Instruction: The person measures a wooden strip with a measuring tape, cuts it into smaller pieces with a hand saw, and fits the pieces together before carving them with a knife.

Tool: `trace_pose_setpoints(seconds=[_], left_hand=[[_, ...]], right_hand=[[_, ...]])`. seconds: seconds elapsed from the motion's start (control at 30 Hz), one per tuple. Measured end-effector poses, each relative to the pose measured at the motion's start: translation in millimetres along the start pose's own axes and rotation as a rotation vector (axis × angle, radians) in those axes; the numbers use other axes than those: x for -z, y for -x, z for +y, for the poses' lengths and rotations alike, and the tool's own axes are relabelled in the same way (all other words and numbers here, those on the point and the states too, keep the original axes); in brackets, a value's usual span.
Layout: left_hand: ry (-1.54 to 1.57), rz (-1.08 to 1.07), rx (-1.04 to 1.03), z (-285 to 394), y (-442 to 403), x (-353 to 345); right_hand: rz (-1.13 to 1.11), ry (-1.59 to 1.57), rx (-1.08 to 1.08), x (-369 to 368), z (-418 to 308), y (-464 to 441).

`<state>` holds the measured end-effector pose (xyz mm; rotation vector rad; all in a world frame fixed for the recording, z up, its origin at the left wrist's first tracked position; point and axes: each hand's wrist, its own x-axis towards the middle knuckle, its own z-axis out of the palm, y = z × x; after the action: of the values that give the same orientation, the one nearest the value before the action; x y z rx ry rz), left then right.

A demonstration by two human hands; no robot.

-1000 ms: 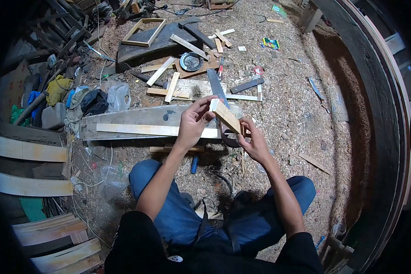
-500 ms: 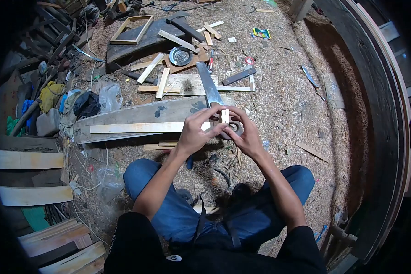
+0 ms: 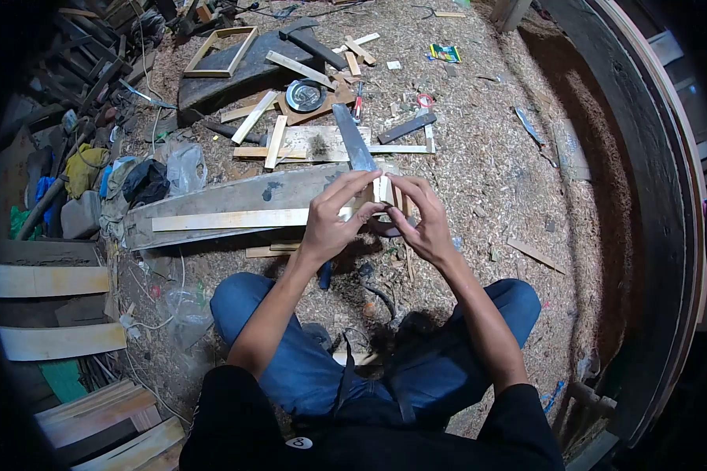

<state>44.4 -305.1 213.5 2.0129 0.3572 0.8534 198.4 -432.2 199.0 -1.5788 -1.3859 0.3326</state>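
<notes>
Between my two hands a small wooden piece (image 3: 382, 191) is held up, its pale end facing me. The fingers and thumb of my left hand (image 3: 334, 224) pinch it from the left. On the other side my right hand (image 3: 426, 220) grips it with fingertips and thumb. Just beyond the hands lies a handsaw (image 3: 353, 137), its handle partly hidden below them. A long pale wooden strip (image 3: 232, 220) rests on a wide grey board (image 3: 145, 222) to the left of my left hand.
Farther off are a dark block (image 3: 204, 90), a wooden frame (image 3: 226, 72), a round metal dish (image 3: 305, 95) and several wood strips. Plastic bags (image 3: 185, 169) lie at the left. A large dark beam (image 3: 644, 149) curves along the right. Wood shavings cover the ground.
The wooden piece has turned from a slanted side view to end-on. My right hand has moved up and closer to my left hand. The view has shifted slightly.
</notes>
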Motion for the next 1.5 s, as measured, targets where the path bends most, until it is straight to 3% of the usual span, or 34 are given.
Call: trace_pose_setpoints(seconds=[0.23,0.37,0.43,0.67,0.87,0.93,1.17,1.37,1.5], left_hand=[[0.043,-0.098,0.097,-5,1,9],[0.003,-0.085,0.006,-7,0,10],[0.096,-0.053,0.167,-1,-1,9],[-0.008,-0.051,0.076,-15,1,12],[0.167,-0.082,0.178,-21,2,12],[0.099,-0.137,0.171,-19,2,15],[-0.062,-0.074,0.206,-9,-2,16],[-0.259,-0.070,0.100,-15,4,2],[-0.285,-0.038,0.046,-14,6,-4]], right_hand=[[-0.033,0.045,-0.006,8,-2,-3],[-0.085,0.041,-0.037,12,-1,-2],[-0.112,0.080,-0.057,13,-1,-2],[-0.121,0.085,-0.046,12,1,-3],[-0.134,0.074,-0.024,8,2,-2],[-0.171,-0.019,-0.119,7,-2,-2],[-0.116,0.030,-0.108,7,1,-6],[-0.080,-0.071,-0.301,2,-10,-8],[-0.005,-0.047,-0.179,-4,-2,-6]])
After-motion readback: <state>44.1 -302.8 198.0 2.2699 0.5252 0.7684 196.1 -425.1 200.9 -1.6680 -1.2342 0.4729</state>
